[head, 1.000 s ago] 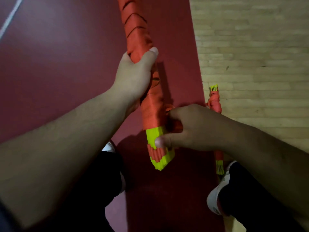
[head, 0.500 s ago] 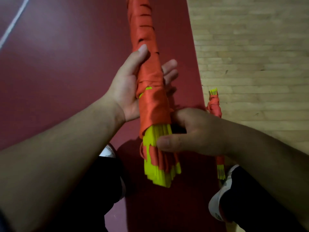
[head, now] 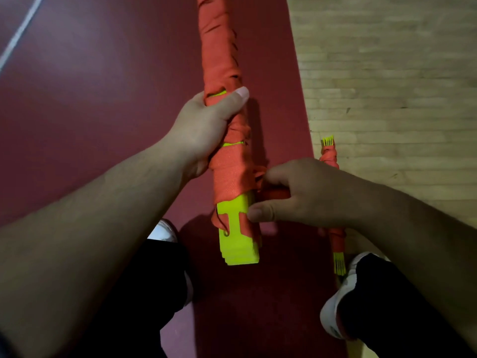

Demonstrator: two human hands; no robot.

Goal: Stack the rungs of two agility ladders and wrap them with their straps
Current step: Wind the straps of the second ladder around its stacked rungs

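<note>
Neon-yellow rungs (head: 238, 244), orange strap (head: 224, 60), maroon floor (head: 103, 99), pale wood planks (head: 387, 73), white shoes (head: 333, 316)

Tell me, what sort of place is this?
Probably a gym or sports hall: pale wooden plank floor, dark red court area with a white line, and agility ladders: one ladder bundle gripped by the left hand, its strap held by the right hand, a second bundle lying nearby.

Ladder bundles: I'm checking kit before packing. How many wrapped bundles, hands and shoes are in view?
Wrapped ladder bundles: 2 (held bundle, floor bundle)
Hands: 2 (left hand, right hand)
White shoes: 2 (left shoe, right shoe)
Total: 6
</note>
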